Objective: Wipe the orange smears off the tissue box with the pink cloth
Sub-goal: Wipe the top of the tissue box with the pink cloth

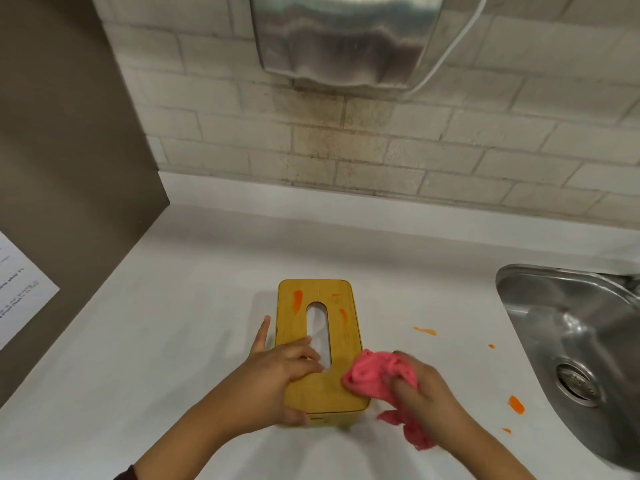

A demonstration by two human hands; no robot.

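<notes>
Yellow wooden tissue box is sitting on a white counter left of a steel sink, with orange smears streaking the far end of its lid. The left hand is pressing spread, relaxed fingers onto the lid. The right hand is clutching the bunched pink cloth against the box's near right edge.

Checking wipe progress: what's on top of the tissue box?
Orange smears flank the slot's far end. Left hand rests on the near left; pink cloth, gripped by right hand, touches the near right edge. Lid beneath both is covered, so smears there can't be seen.
</notes>
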